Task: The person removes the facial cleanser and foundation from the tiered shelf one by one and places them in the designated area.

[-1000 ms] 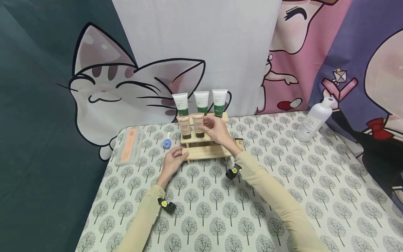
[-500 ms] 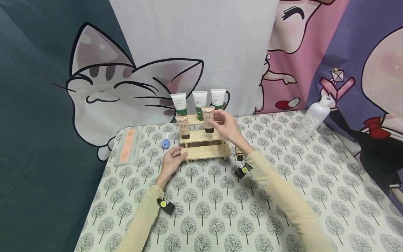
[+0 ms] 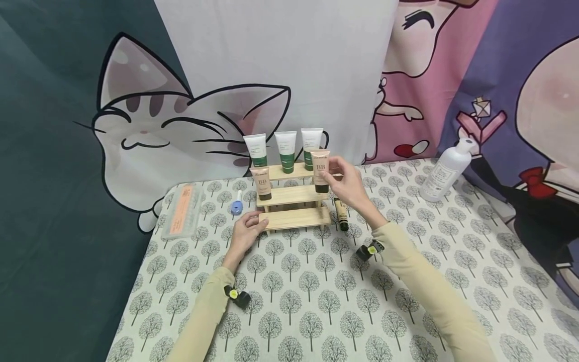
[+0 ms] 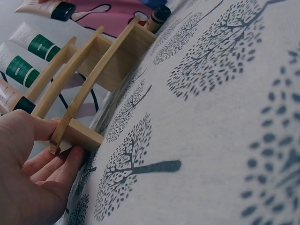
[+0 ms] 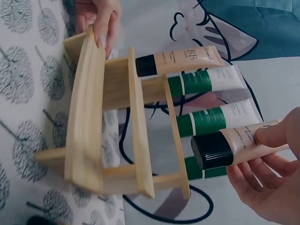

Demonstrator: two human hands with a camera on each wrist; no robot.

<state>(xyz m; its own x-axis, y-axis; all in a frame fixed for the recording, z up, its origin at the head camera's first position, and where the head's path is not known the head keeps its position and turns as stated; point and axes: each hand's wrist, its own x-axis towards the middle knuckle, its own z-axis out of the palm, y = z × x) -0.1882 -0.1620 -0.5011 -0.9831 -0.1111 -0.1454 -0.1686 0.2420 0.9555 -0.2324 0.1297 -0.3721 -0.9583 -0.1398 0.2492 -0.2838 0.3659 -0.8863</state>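
My right hand (image 3: 348, 185) pinches a pink BB cream tube (image 3: 320, 168) upright, black cap down. In the right wrist view the cap (image 5: 212, 152) hangs apart from the shelves, near the right end of the rack. My left hand (image 3: 246, 230) grips the left end of the lowest step of a three-tier wooden display rack (image 3: 296, 218), thumb above and fingers below, as the left wrist view shows. Another BB cream tube (image 3: 262, 183) stands at the left of the middle tier. Several white and green tubes (image 3: 286, 152) stand along the top tier.
A yellowish tube with a dark cap (image 3: 342, 214) lies on the cloth right of the rack. Left of it are a blue-and-white item (image 3: 237, 205) and a clear plastic case (image 3: 182, 211). A white pump bottle (image 3: 447, 171) stands far right. Printed curtains hang behind.
My right hand has lifted the BB cream tube off the middle tier and carried it to the right, uncovering the yellowish tube. My left hand stays on the rack.
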